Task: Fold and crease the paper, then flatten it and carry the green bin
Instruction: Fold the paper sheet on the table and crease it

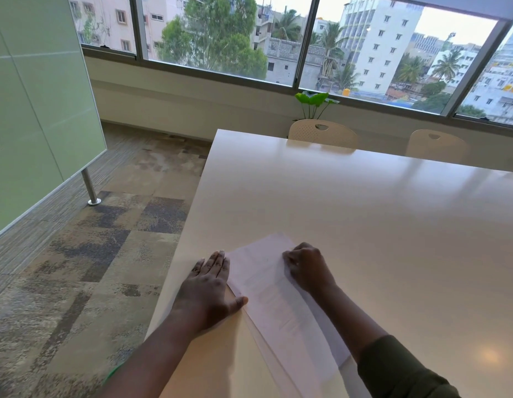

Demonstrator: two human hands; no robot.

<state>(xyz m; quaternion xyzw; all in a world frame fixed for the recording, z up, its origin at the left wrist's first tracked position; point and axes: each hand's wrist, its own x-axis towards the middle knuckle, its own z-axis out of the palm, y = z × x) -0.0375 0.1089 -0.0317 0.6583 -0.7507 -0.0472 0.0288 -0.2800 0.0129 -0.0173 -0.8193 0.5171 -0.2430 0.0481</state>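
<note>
Left hand (pixel 207 285) flat, fingers straight, pressing paper (pixel 274 294) edge on desk (pixel 364 211); right hand (pixel 307 267) curled, knuckles pressing the fold.

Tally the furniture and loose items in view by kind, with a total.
Sheet of paper: 1
White table: 1
Cream chairs: 2 plainly seen; a sliver at the right edge may be a third
Potted plant: 1
Green glass panel: 1
Total: 6

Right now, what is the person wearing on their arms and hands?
The right arm has a dark olive-green sleeve pushed up the forearm. The left arm is bare as far as the picture shows. The left hand has a ring on one finger. The right hand shows no ring.
</note>
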